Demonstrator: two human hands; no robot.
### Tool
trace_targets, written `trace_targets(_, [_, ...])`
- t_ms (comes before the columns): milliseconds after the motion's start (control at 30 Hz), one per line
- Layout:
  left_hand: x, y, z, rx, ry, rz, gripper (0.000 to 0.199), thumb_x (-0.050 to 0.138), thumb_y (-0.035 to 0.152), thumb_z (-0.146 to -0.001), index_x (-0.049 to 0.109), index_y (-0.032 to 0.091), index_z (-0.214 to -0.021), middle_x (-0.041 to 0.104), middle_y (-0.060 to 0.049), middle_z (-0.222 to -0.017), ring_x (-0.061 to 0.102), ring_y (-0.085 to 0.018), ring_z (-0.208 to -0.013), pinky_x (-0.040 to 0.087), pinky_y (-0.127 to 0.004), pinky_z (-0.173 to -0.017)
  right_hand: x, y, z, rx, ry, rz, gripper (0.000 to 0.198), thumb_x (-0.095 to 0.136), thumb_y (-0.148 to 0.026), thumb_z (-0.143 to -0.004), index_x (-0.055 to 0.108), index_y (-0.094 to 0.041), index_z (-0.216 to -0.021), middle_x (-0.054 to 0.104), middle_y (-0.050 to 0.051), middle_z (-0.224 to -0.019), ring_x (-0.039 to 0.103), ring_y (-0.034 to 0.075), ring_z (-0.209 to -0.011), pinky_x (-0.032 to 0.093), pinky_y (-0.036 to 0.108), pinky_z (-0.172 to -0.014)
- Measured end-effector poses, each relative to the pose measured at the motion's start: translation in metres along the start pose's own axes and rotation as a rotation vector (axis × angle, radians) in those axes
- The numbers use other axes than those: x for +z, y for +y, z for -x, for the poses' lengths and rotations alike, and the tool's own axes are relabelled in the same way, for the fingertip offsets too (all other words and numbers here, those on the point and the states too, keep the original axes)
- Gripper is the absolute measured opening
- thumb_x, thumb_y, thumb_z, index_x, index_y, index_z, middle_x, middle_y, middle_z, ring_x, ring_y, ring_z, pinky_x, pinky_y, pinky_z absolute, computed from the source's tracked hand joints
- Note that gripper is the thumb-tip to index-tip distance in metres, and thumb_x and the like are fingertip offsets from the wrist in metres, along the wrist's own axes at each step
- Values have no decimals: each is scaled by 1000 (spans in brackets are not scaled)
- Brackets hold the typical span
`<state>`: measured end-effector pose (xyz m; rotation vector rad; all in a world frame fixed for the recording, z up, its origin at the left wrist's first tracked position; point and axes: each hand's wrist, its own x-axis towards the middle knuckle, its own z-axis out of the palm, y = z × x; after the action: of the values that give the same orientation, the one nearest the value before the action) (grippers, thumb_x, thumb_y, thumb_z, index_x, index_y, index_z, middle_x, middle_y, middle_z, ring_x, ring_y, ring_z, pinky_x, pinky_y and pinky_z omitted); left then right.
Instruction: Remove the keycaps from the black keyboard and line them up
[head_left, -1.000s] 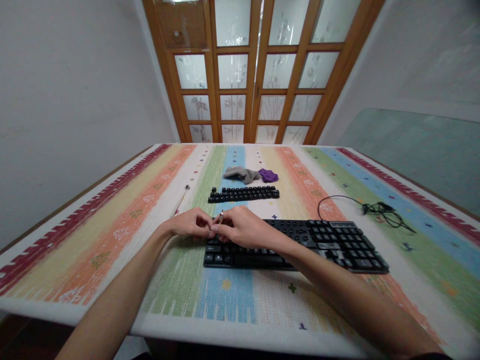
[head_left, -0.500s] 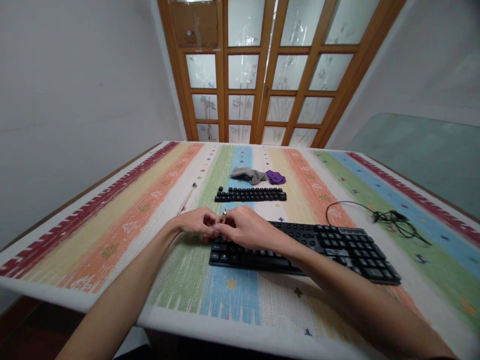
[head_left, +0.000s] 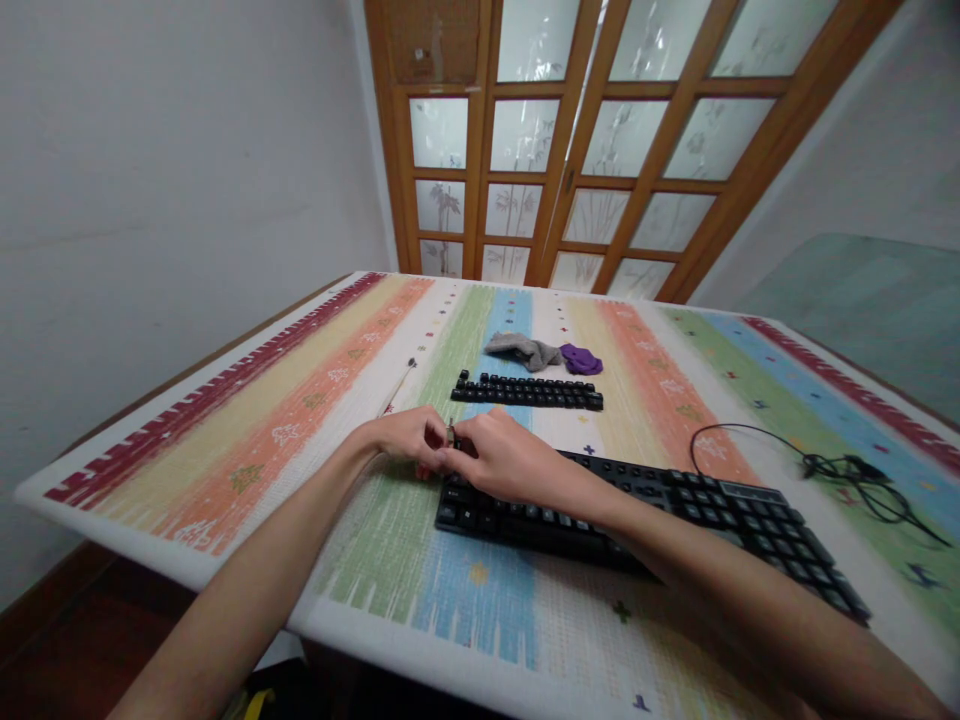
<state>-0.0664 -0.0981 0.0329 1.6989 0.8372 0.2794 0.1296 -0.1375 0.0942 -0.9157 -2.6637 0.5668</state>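
Observation:
A black keyboard (head_left: 555,535) lies at a slant on the striped cloth, and many of its upper keys are covered by my right arm. My right hand (head_left: 499,455) is over its left end, thumb and fingers pinched together. A small shiny piece (head_left: 452,436) shows at those fingertips; its kind is too small to tell. My left hand (head_left: 414,438) meets the right one at the keyboard's upper left corner, its fingers curled in a pinch. What lies between the left fingers is hidden. Behind the hands, loose black keycaps (head_left: 529,393) stand in rows.
A grey cloth (head_left: 523,350) and a purple cloth (head_left: 582,359) lie behind the keycaps. A thin stick with a dark tip (head_left: 411,364) lies to the left. The keyboard's bundled black cable (head_left: 855,470) is at the right. The table's front edge (head_left: 405,625) is near my forearms.
The view has turned a little to the left, so everything sits farther right in the picture. Both hands stay together at the keyboard's upper left corner, with only slight finger movement.

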Motion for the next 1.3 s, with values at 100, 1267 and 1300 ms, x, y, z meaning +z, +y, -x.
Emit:
trace_targets(100, [-3, -4, 0, 14, -11, -27, 8, 72, 20, -63, 69, 13, -63, 64, 1, -51, 58, -13, -46, 45, -19, -46, 1, -5, 3, -6, -24, 22, 36, 50, -34, -98, 72, -12, -79, 65, 6, -63, 49, 11, -52, 26, 26, -53])
trace_targets(1267, [0, 4, 4, -5, -31, -97, 21, 84, 29, -63, 73, 15, -74, 65, 3, -59, 58, -10, -54, 45, -20, -55, 5, 31, -4, 125, -23, -257, 32, 46, -24, -97, 62, -14, -71, 64, 3, -57, 58, 10, -51, 38, 21, -50])
trace_targets(1300, [0, 5, 4, -12, -28, -99, 22, 84, 29, -62, 73, 15, -74, 66, 2, -59, 58, -11, -54, 45, -20, -56, 7, 34, -6, 146, -37, -304, 32, 45, -24, -97, 60, -14, -70, 64, 3, -57, 59, 10, -50, 40, 20, -50])
